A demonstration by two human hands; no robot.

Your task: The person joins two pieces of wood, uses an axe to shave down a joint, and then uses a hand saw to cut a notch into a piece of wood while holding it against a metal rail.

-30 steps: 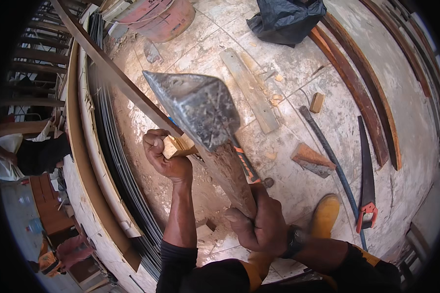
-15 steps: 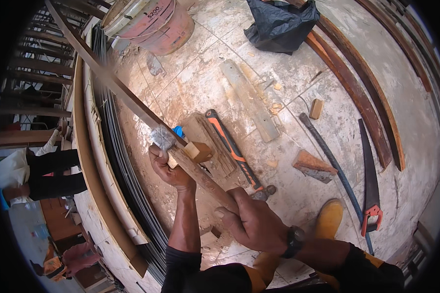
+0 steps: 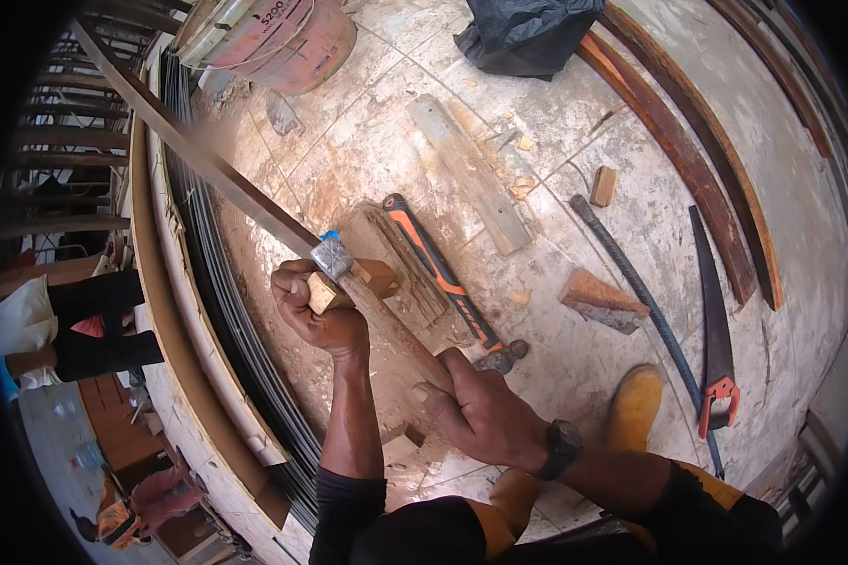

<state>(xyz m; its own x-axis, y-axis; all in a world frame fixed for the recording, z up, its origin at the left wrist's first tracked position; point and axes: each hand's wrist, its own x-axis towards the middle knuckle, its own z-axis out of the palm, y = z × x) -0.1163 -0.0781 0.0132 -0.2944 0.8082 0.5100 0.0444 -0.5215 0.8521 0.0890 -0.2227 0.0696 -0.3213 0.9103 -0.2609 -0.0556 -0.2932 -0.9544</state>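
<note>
My right hand (image 3: 485, 405), with a watch on its wrist, is closed round a wooden handle (image 3: 396, 325). At the handle's far end sits a silver-grey lump (image 3: 331, 255), with a bit of blue behind it. A long narrow dark strip (image 3: 179, 127) runs from there to the upper left; I cannot tell whether it is joined to the handle. My left hand (image 3: 320, 315) grips a small pale wood block (image 3: 325, 294) beside the lump. Another wood block (image 3: 379, 278) is partly hidden behind the handle, at a thick worn timber piece (image 3: 415, 278) on the floor.
A hammer (image 3: 443, 278) with an orange-black handle lies right of the timber. Farther right are a plank (image 3: 471, 174), a dark rod (image 3: 631, 287), a handsaw (image 3: 714, 320) and long boards (image 3: 697, 141). A bucket (image 3: 283, 42) and black bag (image 3: 528, 38) stand beyond. Two people are at left.
The silver-grey lump has shifted right against the strip, now covering its near end. My left hand has turned, showing the small block more fully. The whole view has shifted slightly.
</note>
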